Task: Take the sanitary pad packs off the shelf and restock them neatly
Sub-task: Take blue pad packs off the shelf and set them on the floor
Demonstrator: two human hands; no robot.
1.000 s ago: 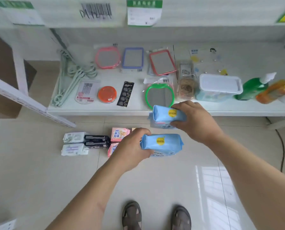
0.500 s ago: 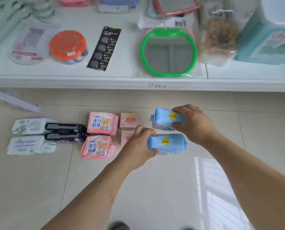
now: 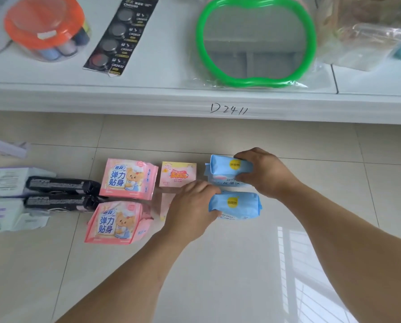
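My right hand (image 3: 266, 172) grips a blue pad pack (image 3: 223, 169) with a yellow sticker, low over the tiled floor. My left hand (image 3: 192, 210) grips a second blue pad pack (image 3: 238, 205) just in front of it. Both sit at the right end of two rows of packs on the floor: two pink bear packs (image 3: 128, 178) (image 3: 115, 223), a small pink-yellow pack (image 3: 178, 174) with another partly hidden behind my left hand, two black packs (image 3: 62, 186) (image 3: 57, 202), and pale green and white packs (image 3: 6, 181) at the far left.
The white shelf (image 3: 195, 101), marked D2411, runs across the top. On it lie a green-framed mirror (image 3: 255, 40), a card of button batteries (image 3: 121, 36), an orange-lidded tub (image 3: 44, 26) and bagged items (image 3: 367, 40). Bare tiles lie to the right and in front.
I have crouched closer and the view has dropped from the shelf to the floor. Both hands have lowered the blue packs down beside the rows.
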